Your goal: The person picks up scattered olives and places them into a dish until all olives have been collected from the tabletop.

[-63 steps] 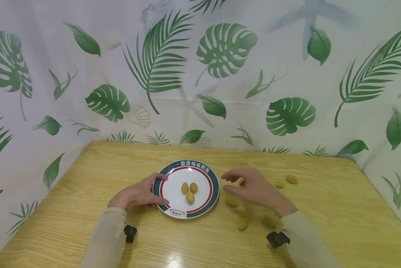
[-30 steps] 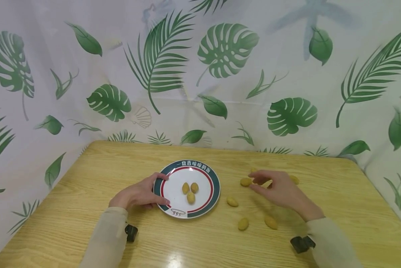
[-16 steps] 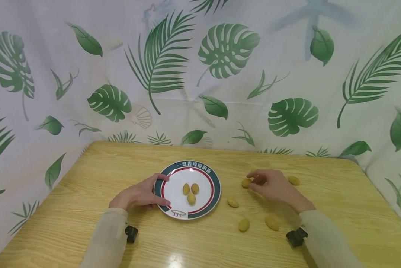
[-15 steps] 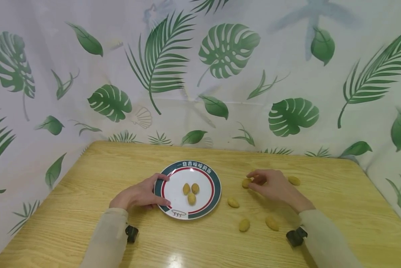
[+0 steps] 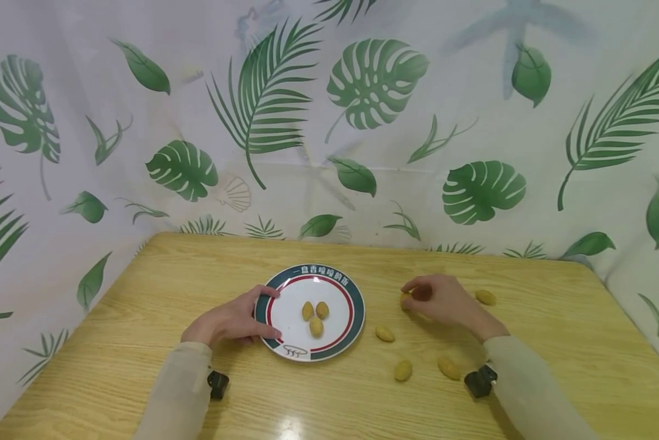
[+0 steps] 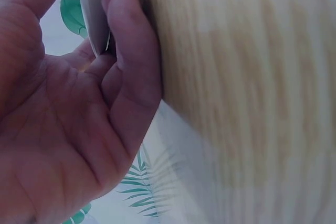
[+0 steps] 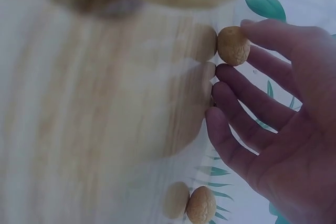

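Note:
In the head view, a white plate (image 5: 282, 308) with a dark teal rim and a red ring bears three small yellow-brown oval fruits (image 5: 316, 327). My left hand (image 5: 230, 319) grips its left rim, thumb on top; the left wrist view shows curled fingers under the plate's edge (image 6: 93, 11). To the right of the plate, my right hand (image 5: 442, 300) pinches another oval fruit (image 5: 405, 299) between thumb and forefinger. Up close in the right wrist view, this fruit (image 7: 233, 45) has a wrinkled skin and seems to touch the table; the other fingertips rest there too.
Loose fruits lie on the wooden table (image 5: 241, 403): one right of the plate (image 5: 384, 333), two nearer the front (image 5: 403, 370) (image 5: 449, 368), and one beyond my right hand (image 5: 485, 297). A leaf-patterned curtain (image 5: 384, 140) hangs behind the table.
My right hand moved right from beside the plate, then slightly back left, and its thumb and forefinger have closed on a fruit. The left hand stays on the plate.

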`<state>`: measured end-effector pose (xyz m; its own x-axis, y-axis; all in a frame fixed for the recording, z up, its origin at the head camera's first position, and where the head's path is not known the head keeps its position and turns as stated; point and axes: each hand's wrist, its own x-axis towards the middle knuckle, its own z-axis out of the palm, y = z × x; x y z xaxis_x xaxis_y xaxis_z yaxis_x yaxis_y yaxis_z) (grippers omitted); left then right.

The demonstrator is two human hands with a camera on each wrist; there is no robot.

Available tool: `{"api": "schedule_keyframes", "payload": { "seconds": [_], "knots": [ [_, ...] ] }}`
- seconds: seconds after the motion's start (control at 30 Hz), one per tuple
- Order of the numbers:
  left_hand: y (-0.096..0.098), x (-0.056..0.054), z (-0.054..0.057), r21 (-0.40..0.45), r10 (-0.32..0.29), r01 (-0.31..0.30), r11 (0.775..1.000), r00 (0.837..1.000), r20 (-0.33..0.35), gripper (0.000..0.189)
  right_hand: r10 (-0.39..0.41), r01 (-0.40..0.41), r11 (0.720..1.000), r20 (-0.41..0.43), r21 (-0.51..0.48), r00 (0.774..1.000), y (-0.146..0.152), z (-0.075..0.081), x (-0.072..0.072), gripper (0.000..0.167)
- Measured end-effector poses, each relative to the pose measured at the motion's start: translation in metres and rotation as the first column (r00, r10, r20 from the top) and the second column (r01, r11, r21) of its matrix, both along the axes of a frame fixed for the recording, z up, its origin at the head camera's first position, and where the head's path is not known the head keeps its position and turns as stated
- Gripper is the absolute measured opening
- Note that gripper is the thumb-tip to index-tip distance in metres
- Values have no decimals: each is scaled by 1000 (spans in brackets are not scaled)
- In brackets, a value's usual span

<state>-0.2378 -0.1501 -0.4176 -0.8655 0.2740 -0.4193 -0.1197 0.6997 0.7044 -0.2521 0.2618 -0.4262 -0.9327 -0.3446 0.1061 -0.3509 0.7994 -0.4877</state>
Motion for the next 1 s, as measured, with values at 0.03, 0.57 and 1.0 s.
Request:
{"api": "schedule_keyframes", "payload": {
  "seconds": [0.03, 0.57, 1.0],
  "knots": [
    [0, 0, 0, 1, -2, 2, 1000, 1000, 0, 82, 4, -4, 1000, -2, 1, 1000, 0, 0, 0, 24],
    [0, 0, 0, 7, 0, 0, 1000, 1000, 1, 82, 16, -15, 999, 15, -32, 1000, -3, 5, 3, 27],
    [0, -1, 1, -10, 3, -3, 1000, 1000, 3, 82, 123, -128, 970, -36, -208, 992, -23, 9, 9, 25]
  ]
}}
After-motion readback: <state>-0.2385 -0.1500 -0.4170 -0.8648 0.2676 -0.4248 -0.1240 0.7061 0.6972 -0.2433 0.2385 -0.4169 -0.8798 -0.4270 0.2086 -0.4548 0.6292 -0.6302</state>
